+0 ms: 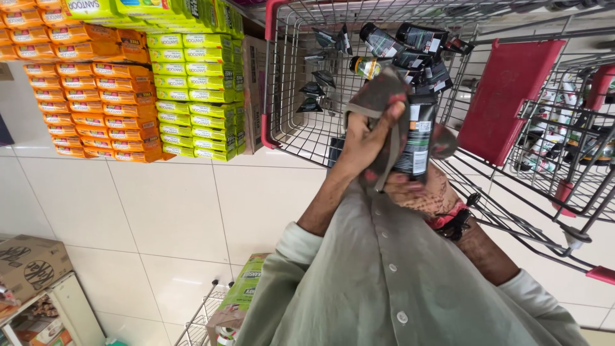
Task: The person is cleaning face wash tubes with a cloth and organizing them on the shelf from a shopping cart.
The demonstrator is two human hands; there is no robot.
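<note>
My left hand [365,138] grips a grey-brown cloth [378,96] and presses it against a black tube-shaped pack [418,138]. My right hand [426,192] holds that black pack from below, its fingers partly hidden behind the cloth; a red and black band sits on its wrist. Both hands are raised in front of a wire shopping cart [288,77], just over its near rim. Several more black packs and a small bottle [410,48] lie in the cart's basket.
Stacks of orange [90,96] and green boxes [198,90] stand on the tiled floor left of the cart. The cart's red child seat flap [506,96] is at right. A brown carton [29,266] and a wire rack [205,314] lie at lower left.
</note>
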